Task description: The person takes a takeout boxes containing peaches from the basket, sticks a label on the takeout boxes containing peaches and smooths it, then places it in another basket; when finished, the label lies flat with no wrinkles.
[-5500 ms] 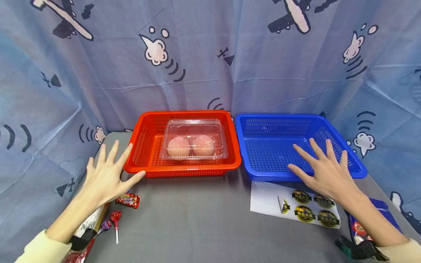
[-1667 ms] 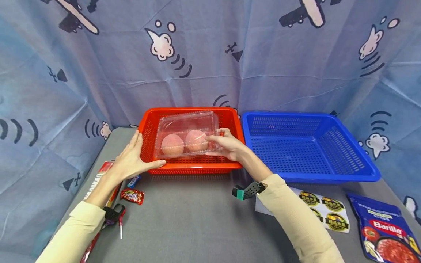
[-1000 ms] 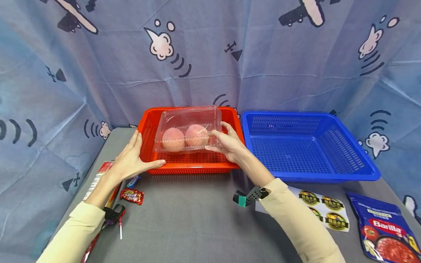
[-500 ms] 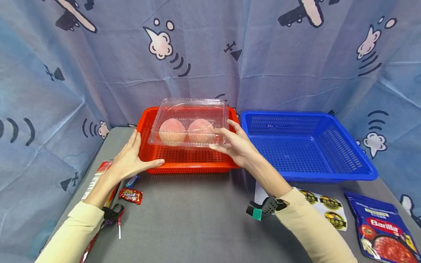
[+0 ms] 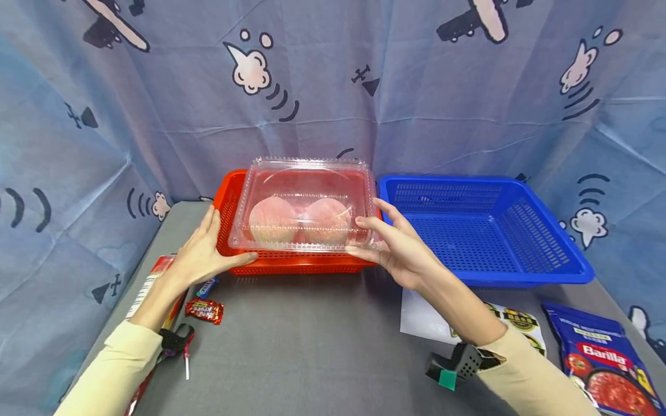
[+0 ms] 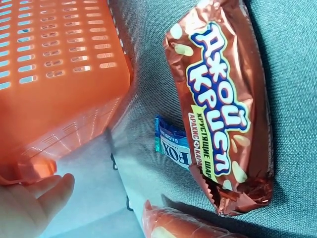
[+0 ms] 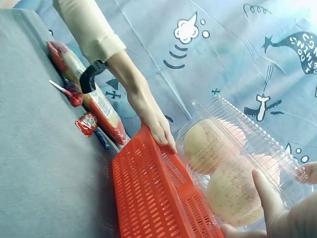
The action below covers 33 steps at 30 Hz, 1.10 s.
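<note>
While right hand [image 5: 403,251] pinches the clear plastic clamshell of two peaches [image 5: 302,208] at its 3 o'clock edge above the red plastic basket [image 5: 291,263], left hand [image 5: 200,254], fingers straight, braces the basket. One-sided grip: box may tilt, slip.

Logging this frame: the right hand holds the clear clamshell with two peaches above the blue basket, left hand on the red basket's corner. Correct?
Not quite. The head view shows the clear clamshell above the red basket, not the blue basket. The right hand does hold it; the left hand rests on the red basket's corner.
</note>
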Tool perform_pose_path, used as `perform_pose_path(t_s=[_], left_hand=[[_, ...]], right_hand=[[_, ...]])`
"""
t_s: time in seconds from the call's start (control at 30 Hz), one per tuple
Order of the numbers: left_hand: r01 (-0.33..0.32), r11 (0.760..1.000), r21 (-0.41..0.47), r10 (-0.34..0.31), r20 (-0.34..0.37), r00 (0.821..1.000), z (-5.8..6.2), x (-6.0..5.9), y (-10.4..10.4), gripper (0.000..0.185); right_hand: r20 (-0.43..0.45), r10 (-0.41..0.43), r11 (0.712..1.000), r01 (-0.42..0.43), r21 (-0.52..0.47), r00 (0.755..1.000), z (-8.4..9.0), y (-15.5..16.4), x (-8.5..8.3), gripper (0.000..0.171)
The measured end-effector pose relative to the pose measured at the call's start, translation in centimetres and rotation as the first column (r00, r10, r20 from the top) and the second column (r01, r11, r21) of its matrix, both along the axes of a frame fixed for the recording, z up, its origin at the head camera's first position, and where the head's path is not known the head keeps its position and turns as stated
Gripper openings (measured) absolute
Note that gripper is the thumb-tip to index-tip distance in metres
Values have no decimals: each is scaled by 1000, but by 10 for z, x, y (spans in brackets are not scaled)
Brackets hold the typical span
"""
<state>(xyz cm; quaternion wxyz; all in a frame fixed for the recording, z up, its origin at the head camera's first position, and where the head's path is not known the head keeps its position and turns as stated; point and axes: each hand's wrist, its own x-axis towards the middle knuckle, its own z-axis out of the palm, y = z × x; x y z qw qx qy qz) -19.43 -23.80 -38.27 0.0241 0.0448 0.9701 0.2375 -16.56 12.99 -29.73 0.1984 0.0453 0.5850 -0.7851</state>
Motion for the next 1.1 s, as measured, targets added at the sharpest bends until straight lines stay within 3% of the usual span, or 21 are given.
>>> perform_pose_path(t_s=[0.27,0.47,0.7,1.1], left_hand=[[28,999,-42,-28,-12,1000,2,1,1,124],[5,1000,-18,-4,16,1000,4,3,4,132],[-11,1000,-1,11,25,1000,5,4,4,138],[-3,1000,9,2,45,999,2,5,2,137]], right_hand=[[-9,27,1000,-27,-12,1000,-6,23,35,80],[-36,50,999,-50,4,998,-24,44,60,76],[-37,17,997,-14,73,999,-45,59,89,76],[-25,84,995,-83,48,996,-81,71,127,74]])
